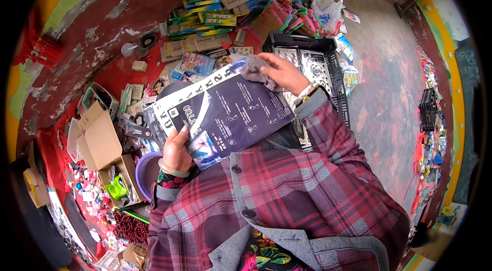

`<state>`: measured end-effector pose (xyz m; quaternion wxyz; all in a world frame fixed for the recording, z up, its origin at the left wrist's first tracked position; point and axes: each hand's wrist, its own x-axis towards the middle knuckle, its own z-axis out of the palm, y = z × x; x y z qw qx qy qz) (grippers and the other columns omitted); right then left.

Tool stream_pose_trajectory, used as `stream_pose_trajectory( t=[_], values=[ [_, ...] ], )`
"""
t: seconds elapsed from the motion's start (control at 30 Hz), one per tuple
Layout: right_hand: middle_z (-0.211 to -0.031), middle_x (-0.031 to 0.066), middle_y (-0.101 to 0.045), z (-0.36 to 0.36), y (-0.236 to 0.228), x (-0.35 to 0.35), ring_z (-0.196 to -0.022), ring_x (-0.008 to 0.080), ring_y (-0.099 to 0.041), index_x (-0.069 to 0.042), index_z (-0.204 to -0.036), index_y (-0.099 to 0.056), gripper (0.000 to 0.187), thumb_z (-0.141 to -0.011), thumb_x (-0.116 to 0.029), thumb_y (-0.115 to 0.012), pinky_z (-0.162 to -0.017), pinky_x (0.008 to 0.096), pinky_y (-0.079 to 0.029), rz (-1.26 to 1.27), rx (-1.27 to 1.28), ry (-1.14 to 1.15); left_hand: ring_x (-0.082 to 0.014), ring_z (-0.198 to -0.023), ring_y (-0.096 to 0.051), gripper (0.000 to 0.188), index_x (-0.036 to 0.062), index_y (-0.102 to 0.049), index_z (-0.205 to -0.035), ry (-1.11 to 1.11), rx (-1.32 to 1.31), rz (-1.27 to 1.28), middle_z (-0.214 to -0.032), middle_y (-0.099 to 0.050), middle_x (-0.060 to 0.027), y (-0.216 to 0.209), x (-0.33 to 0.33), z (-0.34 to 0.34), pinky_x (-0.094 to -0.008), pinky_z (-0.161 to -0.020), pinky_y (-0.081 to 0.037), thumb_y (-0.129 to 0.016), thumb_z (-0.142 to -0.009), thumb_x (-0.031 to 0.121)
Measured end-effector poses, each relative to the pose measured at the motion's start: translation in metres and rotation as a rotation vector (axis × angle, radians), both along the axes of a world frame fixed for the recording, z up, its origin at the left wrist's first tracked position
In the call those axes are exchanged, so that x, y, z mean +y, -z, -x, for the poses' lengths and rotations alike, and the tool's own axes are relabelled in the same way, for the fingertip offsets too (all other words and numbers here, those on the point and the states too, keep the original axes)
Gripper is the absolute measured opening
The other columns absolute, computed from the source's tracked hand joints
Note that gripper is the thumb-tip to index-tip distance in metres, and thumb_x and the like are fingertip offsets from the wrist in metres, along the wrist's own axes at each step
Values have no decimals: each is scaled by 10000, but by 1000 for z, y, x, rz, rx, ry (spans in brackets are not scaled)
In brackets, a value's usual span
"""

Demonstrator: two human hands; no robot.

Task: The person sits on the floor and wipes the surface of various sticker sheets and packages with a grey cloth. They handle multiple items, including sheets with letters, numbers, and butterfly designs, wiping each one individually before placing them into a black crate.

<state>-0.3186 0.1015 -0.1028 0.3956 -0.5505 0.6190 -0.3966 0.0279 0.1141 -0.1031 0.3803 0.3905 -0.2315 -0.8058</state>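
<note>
A flat, dark purple printed package [241, 109] with a white strip along one edge lies tilted across my lap. My left hand [177, 152] grips its lower left corner, thumb on top. At its upper right, my right hand [287, 72] holds a grey-brown cloth [256, 72] pressed onto the package's surface near the top edge. The fingers of that hand are bent around the cloth. Beside my right forearm stands a black plastic crate [335, 73] with flat printed sheets [314, 68] in it, partly hidden by my arm.
Stacked yellow-green boxes [200, 14] and pink-green items [300, 17] lie along the far wall. On the left are an open cardboard box [100, 137], a purple basin [146, 171] and a white basket [74, 140]. A second black crate [427, 109] sits among goods at the right wall.
</note>
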Motion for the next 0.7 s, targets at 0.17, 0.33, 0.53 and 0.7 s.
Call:
stream_pose_trajectory(
  t=[0.17,0.33,0.53,0.7],
  values=[
    [-1245,108,-506,0,-9,-8,-1112,153,-491,29,-1314,-399,603,-804,-122,-683,-930,267,-404,-165,-275,-35,-204,-994,-584,284,-23,-480,-1196,-11,3,10,-1108,-596,-104,0,1,-3,-336,-884,-464,-443,-927,60],
    [-1144,70,-555,-3,-29,1,-1037,135,-524,-17,-1256,-477,552,-766,-131,-704,-887,256,-417,-35,-93,-110,-205,-973,-591,281,-36,-480,-1184,-20,-3,5,-1092,-599,-113,2,1,1,-335,-871,-472,-455,-924,65],
    [-963,60,-604,-3,2,4,-879,132,-557,15,-1087,-531,298,-817,-80,-614,-798,264,-449,73,-352,47,-200,-962,-591,279,-41,-480,-1179,-8,-9,-3,-1082,-600,-113,1,0,1,-326,-861,-475,-461,-924,72],
    [-936,81,-612,1,40,-4,-859,119,-563,3,-1067,-536,213,-881,-100,-555,-762,251,-450,221,-225,257,-198,-968,-586,281,-40,-477,-1181,-5,-16,-1,-1092,-596,-111,-2,1,3,-327,-868,-470,-463,-922,70]
  ],
)
